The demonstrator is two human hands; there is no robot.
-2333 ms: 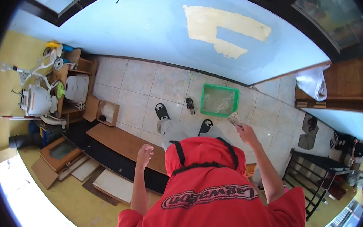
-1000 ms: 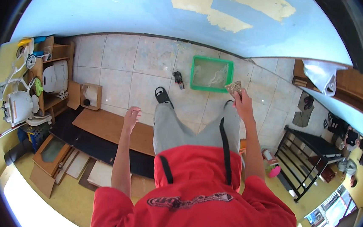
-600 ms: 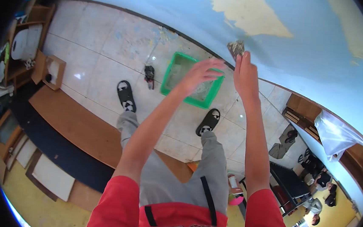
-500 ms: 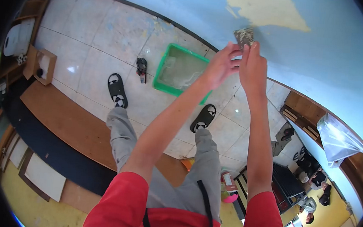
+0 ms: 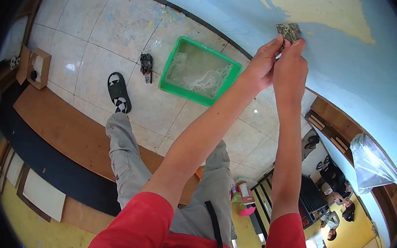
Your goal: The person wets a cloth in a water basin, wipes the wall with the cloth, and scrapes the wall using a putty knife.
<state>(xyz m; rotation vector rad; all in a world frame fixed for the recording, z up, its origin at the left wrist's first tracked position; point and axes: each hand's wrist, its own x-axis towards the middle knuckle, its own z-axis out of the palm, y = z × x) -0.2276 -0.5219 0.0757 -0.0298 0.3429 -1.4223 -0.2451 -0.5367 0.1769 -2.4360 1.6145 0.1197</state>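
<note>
A paint scraper with a flake-speckled, dirty blade is up against the blue wall, just below a patch of bare cream wall. My right hand is closed round the scraper, its handle hidden by the fingers. Beside it, my left hand is also closed, with the thumb and fingers pinching the scraper near the base of the blade. Below my hands, a green tub of cloudy, foamy water stands on the tiled floor.
Near my sandalled foot lies a black plastic-wrapped item. A long brown board is behind my legs. Wooden shelving with a clear plastic bag stands right. Other people are farther back.
My left hand, with fingers apart before, has closed on the scraper. Both hands and the scraper have shifted right along the wall, and the whole view has moved slightly.
</note>
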